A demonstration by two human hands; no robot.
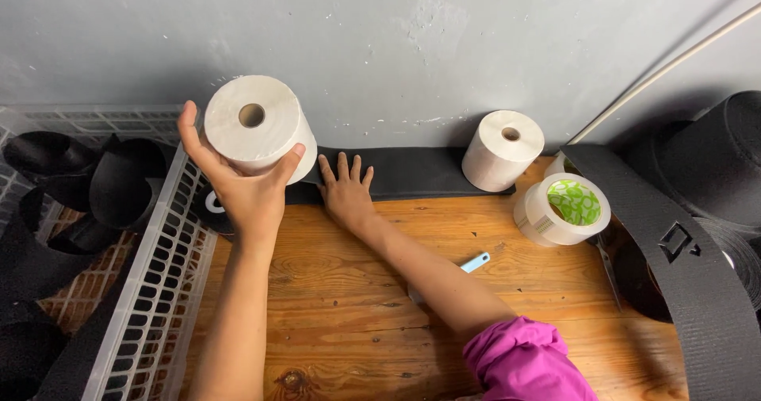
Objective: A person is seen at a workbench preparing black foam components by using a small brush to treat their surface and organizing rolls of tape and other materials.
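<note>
My left hand (242, 187) holds a white paper roll (258, 127) lifted above the left end of a black fabric strip (412, 173) that lies along the grey wall. My right hand (346, 195) lies flat with fingers spread, pressing on the strip's near edge on the wooden table (333, 306). A second white roll (502, 150) stands upright on the strip's right end. My right sleeve is pink.
A white plastic crate (151, 290) with black fabric pieces stands at the left. A roll of clear tape (564, 208) lies right of the second roll. Wide black webbing (690, 282) and big black rolls fill the right side. A small blue-handled tool (474, 263) lies behind my right forearm.
</note>
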